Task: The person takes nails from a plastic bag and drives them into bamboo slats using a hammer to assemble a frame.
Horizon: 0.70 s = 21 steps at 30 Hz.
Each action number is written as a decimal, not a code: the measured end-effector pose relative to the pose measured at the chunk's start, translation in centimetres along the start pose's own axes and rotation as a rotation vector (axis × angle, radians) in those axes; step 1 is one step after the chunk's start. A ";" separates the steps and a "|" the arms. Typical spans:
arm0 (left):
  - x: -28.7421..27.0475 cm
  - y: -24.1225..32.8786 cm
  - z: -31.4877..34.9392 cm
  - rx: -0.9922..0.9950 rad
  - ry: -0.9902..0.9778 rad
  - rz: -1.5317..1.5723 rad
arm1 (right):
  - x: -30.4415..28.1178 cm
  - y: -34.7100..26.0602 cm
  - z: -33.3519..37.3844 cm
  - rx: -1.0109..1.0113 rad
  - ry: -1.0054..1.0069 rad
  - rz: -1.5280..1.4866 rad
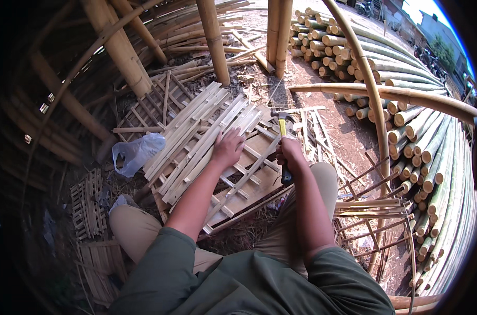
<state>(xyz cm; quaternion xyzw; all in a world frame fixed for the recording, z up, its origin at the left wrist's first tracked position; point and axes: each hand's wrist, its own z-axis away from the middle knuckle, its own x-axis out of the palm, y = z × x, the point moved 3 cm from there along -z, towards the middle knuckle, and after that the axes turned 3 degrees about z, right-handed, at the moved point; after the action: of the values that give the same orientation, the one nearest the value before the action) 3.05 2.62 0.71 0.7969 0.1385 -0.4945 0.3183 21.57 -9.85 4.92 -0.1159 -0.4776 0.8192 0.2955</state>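
My right hand (292, 154) is closed round the handle of a claw hammer (282, 126). The hammer's head points away from me, and its dark grip end shows below my fist. My left hand (229, 148) lies with fingers stretched out over pale bamboo slats (196, 137), which are laid side by side in a slanting row. Beneath them, crosspieces and a long slat (242, 185) make up a lattice on a wooden board (255, 201) in front of my knees. Whether the left fingertips press on one slat or several, I cannot tell.
A white plastic bag (138, 153) lies left of the slats. Slatted frames (88, 205) lie at the left, with a bundle of strips (372, 208) at the right. Upright bamboo posts (214, 42) stand beyond the board. Stacked bamboo poles (432, 157) fill the right side.
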 end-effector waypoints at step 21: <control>-0.6 0.3 0.3 0.113 -0.019 0.035 | 1.7 -0.1 -0.5 -0.576 0.290 0.828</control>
<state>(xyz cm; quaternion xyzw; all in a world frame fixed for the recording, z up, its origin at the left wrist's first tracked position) 2.74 2.31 1.24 0.8113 0.0933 -0.5032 0.2828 20.53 -8.45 4.92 -0.4839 -0.5519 0.6783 -0.0336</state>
